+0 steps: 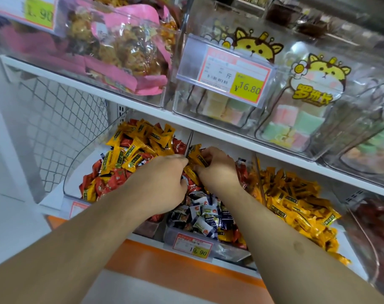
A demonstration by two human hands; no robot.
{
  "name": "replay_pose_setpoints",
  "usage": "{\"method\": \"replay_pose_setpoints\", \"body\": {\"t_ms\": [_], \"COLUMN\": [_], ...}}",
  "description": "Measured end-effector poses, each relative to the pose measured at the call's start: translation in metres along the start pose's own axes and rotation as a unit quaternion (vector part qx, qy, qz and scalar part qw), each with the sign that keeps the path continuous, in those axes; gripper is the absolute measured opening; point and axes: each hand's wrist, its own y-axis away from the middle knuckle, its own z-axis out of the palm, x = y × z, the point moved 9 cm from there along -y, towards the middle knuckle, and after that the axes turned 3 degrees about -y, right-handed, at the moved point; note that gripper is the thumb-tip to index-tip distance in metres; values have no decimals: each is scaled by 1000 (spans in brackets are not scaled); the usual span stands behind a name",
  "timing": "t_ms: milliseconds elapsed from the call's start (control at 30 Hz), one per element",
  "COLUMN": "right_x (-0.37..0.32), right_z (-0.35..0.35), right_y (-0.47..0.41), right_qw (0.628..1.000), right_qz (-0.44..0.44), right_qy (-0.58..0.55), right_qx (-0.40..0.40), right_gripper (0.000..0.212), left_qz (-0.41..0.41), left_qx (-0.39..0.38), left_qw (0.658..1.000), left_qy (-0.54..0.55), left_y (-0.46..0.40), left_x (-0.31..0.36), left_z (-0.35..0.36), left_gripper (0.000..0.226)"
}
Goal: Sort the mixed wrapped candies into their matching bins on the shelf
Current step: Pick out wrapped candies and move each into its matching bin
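Three clear bins stand on the lower shelf. The left bin (pixel 77 172) holds yellow and red wrapped candies. The middle bin (pixel 186 235) holds white-and-navy candies mixed with red and yellow ones. The right bin (pixel 261 183) is full of yellow candies (pixel 296 205). Both hands reach into the back of the middle bin. My right hand (pixel 217 170) grips yellow candies (pixel 196 155) at its fingertips. My left hand (pixel 162 178) curls over the pile beside it, fingers dug among yellow and red wrappers; what it holds is hidden.
The white upper shelf (pixel 142 106) hangs close above my hands, carrying clear bins of pink-bagged snacks (pixel 125 51) and pastel candies (pixel 292 119). A price tag (pixel 226 73) juts forward. A wire mesh panel (pixel 61 119) closes the left side. Another bin with dark red packets (pixel 373 218) stands far right.
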Motion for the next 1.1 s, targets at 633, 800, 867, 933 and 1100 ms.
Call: {"method": "replay_pose_setpoints", "body": {"t_ms": [633,800,867,933,1100], "right_x": [46,84,81,75,62], "right_z": [-150,-169,-165,-156,-134], "right_y": [133,140,138,136,133], "right_qw": [986,971,979,989,996], "right_qz": [8,65,47,30,-10], "right_qy": [94,199,174,131,88], "right_qx": [137,116,95,63,-9], "right_gripper": [32,50,44,36,31], "left_qz": [2,6,39,87,146], "left_qx": [-42,-21,18,42,5], "left_qw": [999,999,998,995,989], "left_qy": [-25,-28,-42,-24,30], "left_y": [11,15,19,22,16], "left_x": [8,13,28,51,102], "left_z": [5,2,-2,-1,40], "left_gripper": [71,73,66,55,33]}}
